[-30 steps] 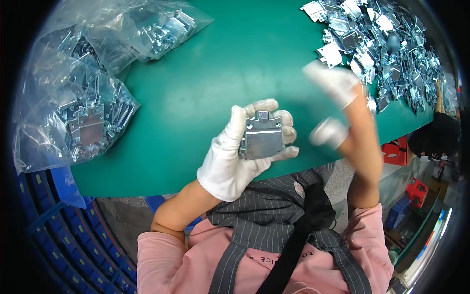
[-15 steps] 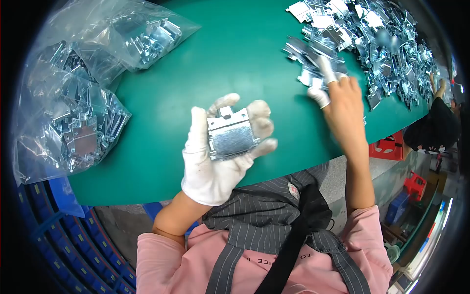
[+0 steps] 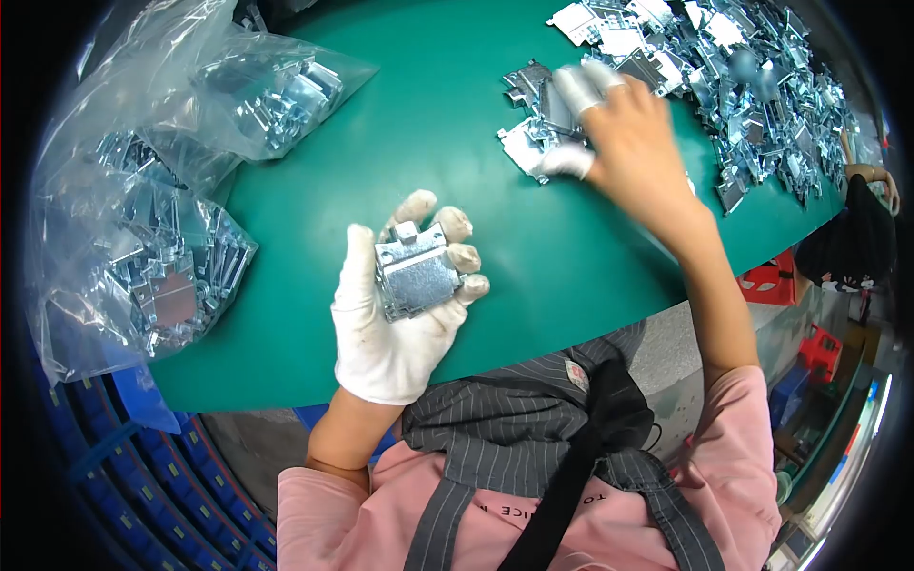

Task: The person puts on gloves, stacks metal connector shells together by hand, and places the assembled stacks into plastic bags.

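Observation:
My left hand [image 3: 390, 333], in a white glove, holds a flat silver metal plate [image 3: 417, 276] with a small tab on its far edge. The plate lies in the palm with the fingers curled round it. My right hand [image 3: 624, 133] has white covers on the thumb and two fingers. Its covered fingers rest on a small group of metal parts [image 3: 524, 145] on the green table, partly hidden under them. Right of that hand lies a big heap of similar metal parts [image 3: 752, 114].
Clear plastic bags [image 3: 143, 228] of metal parts lie on the left of the green table [image 3: 428, 114]. Blue bins [image 3: 143, 476] stand below at the left. Another person [image 3: 847, 233] is at the far right, near a red stool [image 3: 769, 279].
My right hand has reached the heap and moved left, bringing several parts away from it. My left hand has shifted left with the plate still in it.

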The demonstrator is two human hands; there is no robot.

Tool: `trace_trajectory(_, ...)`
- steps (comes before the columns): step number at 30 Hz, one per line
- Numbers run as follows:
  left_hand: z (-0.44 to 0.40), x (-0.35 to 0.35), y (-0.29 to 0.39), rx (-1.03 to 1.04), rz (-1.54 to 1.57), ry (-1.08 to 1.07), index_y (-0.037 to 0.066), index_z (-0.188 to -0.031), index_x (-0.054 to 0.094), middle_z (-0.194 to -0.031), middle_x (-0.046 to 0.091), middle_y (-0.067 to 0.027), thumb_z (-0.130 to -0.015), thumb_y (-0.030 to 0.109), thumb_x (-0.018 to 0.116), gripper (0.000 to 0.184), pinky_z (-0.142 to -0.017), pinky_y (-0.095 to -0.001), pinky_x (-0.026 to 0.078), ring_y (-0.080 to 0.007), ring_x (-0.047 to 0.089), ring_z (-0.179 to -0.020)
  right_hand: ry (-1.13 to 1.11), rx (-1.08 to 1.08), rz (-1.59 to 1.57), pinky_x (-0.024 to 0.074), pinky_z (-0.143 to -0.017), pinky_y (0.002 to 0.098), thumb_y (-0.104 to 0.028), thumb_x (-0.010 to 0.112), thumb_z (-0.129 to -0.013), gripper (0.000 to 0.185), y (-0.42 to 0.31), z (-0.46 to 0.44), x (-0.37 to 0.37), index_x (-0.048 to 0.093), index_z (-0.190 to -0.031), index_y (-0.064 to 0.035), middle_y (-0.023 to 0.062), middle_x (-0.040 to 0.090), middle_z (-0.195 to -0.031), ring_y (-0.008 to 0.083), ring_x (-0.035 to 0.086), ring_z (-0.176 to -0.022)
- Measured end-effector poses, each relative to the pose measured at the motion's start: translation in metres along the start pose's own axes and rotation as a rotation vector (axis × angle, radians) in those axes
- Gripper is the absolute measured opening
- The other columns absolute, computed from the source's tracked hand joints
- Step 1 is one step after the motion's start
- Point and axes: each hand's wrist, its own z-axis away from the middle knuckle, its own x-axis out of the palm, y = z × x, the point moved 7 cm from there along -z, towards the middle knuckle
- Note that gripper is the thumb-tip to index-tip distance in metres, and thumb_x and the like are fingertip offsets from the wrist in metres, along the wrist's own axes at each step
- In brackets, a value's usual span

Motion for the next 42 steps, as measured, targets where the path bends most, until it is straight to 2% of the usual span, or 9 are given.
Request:
trace_trajectory(8, 0.002, -0.009, 0.005, 0.034, 0.108, 0.009, 0.005, -0.115, 0.043, -0.105, 0.052, -0.0146, -0.087, 0.034, 0.051, 0.041, -0.072, -0.0366, 0.047, -0.0239, 0.056, -0.088, -0.384, -0.095, -0.588, 0.0321, -0.09, 0.0388, -0.043, 0.068, -0.06, 0.069, -0.041, 0.016, -0.02, 0.049, -0.117, -0.0084, 0.0108, 0.043, -0.12, 0.0301, 0.042, -0.103)
trace_trajectory(18, 0.002, -0.011, 0.002, 0.027, 0.092, 0.064, 0.007, -0.113, 0.048, -0.103, 0.052, -0.0127, -0.084, 0.041, 0.054, 0.045, -0.072, -0.0353, 0.047, -0.0228, 0.056, -0.086, -0.326, -0.11, -0.445, 0.0291, -0.091, 0.0405, -0.039, 0.067, -0.062, 0.06, -0.043, 0.022, -0.018, 0.053, -0.115, -0.0153, 0.0077, 0.044, -0.121, 0.03, 0.039, -0.106)
trace_trajectory(22, 0.004, -0.012, 0.003, 0.01, 0.124, 0.061, 0.006, -0.113, 0.048, -0.103, 0.053, -0.0129, -0.084, 0.04, 0.054, 0.045, -0.072, -0.0355, 0.047, -0.023, 0.056, -0.086, 0.01, 0.077, -0.585, 0.032, -0.082, 0.0347, -0.013, 0.068, -0.07, 0.02, -0.002, 0.012, -0.032, 0.057, -0.086, -0.0101, 0.0027, 0.058, -0.093, 0.021, 0.049, -0.088)
trace_trajectory(25, 0.003, -0.013, 0.003, 0.017, 0.131, 0.05, 0.006, -0.113, 0.048, -0.103, 0.053, -0.0132, -0.084, 0.04, 0.054, 0.045, -0.072, -0.0354, 0.048, -0.0232, 0.056, -0.086, -0.075, 0.368, -0.884, 0.0326, -0.076, 0.0274, -0.009, 0.064, -0.073, 0.02, 0.022, 0.033, -0.028, 0.057, -0.092, -0.009, 0.0009, 0.059, -0.079, 0.0161, 0.05, -0.076)
trace_trajectory(28, 0.002, -0.013, 0.003, 0.02, 0.121, 0.043, 0.006, -0.113, 0.048, -0.103, 0.053, -0.0135, -0.084, 0.04, 0.054, 0.045, -0.071, -0.0354, 0.048, -0.0234, 0.056, -0.085, -0.196, 0.302, -0.861, 0.0339, -0.076, 0.0285, -0.011, 0.066, -0.072, 0.031, 0.001, 0.044, -0.043, 0.058, -0.102, -0.0089, 0.0009, 0.059, -0.08, 0.0174, 0.05, -0.076)
trace_trajectory(33, 0.002, -0.009, 0.003, -0.013, 0.123, -0.037, 0.008, -0.113, 0.041, -0.111, 0.051, -0.0149, -0.089, 0.033, 0.049, 0.036, -0.076, -0.0372, 0.046, -0.0244, 0.056, -0.093, -0.355, 0.015, -0.663, 0.0233, -0.101, 0.039, -0.027, 0.07, -0.068, 0.071, -0.012, 0.04, -0.032, 0.04, -0.128, -0.0056, 0.0132, 0.034, -0.137, 0.0312, 0.032, -0.123)
trace_trajectory(39, 0.002, -0.01, 0.004, -0.009, 0.111, -0.058, 0.008, -0.114, 0.041, -0.11, 0.052, -0.0148, -0.089, 0.033, 0.048, 0.036, -0.077, -0.0374, 0.046, -0.0239, 0.056, -0.093, -0.294, -0.024, -0.54, 0.0304, -0.095, 0.0375, -0.026, 0.07, -0.068, 0.053, -0.017, 0.028, -0.022, 0.053, -0.115, -0.0106, 0.0105, 0.052, -0.117, 0.0259, 0.045, -0.109)
trace_trajectory(40, 0.002, -0.01, 0.003, -0.007, 0.108, -0.061, 0.008, -0.114, 0.042, -0.11, 0.052, -0.0148, -0.089, 0.033, 0.048, 0.036, -0.077, -0.0373, 0.046, -0.0238, 0.056, -0.093, -0.078, 0.009, -0.697, 0.0354, -0.092, 0.0361, -0.032, 0.065, -0.072, 0.048, -0.006, 0.027, -0.03, 0.054, -0.112, -0.0064, 0.0109, 0.057, -0.11, 0.0257, 0.051, -0.102)
trace_trajectory(42, 0.002, -0.01, 0.003, -0.003, 0.103, -0.069, 0.008, -0.115, 0.042, -0.11, 0.052, -0.0148, -0.089, 0.033, 0.048, 0.036, -0.077, -0.0371, 0.046, -0.0235, 0.056, -0.093, 0.094, 0.391, -1.084, 0.0406, -0.088, 0.0355, -0.042, 0.056, -0.079, 0.051, 0.021, 0.033, -0.031, 0.053, -0.111, -0.0016, 0.0127, 0.058, -0.105, 0.0254, 0.055, -0.098)
